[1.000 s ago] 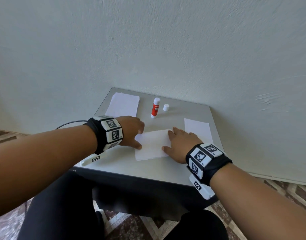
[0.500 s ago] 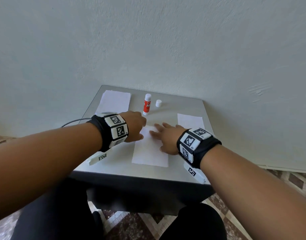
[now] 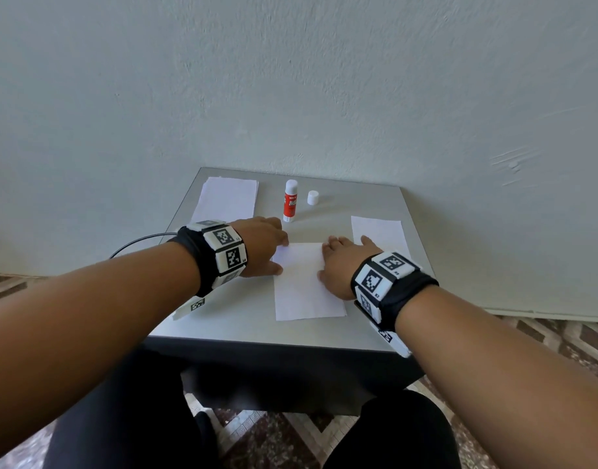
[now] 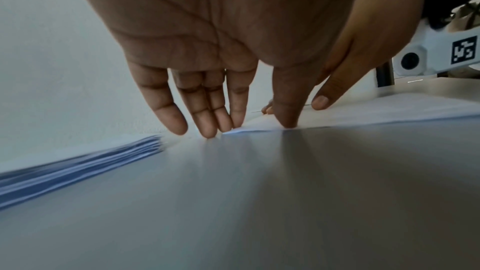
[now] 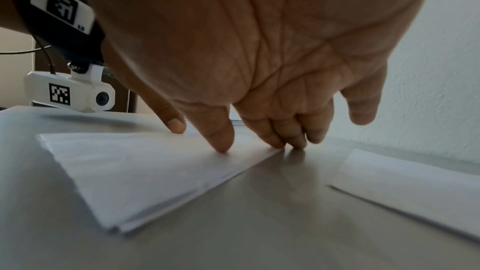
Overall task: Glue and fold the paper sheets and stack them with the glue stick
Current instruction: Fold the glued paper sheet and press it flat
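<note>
folded sheet (image 3: pixel 304 286) now turned lengthwise, both hands (image 3: pixel 263 247) flat, fingers straight, pressing its far corners

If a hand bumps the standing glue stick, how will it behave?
The glue stick stands upright, tall and narrow, so it would probably tip easily. Being round, it may then roll across the smooth table. Its cap lies apart, so exposed glue might smear.

Black wristbands (image 3: pixel 203 262) carrying white blocks printed with black square markers; dark trousers (image 3: pixel 121 418).
</note>
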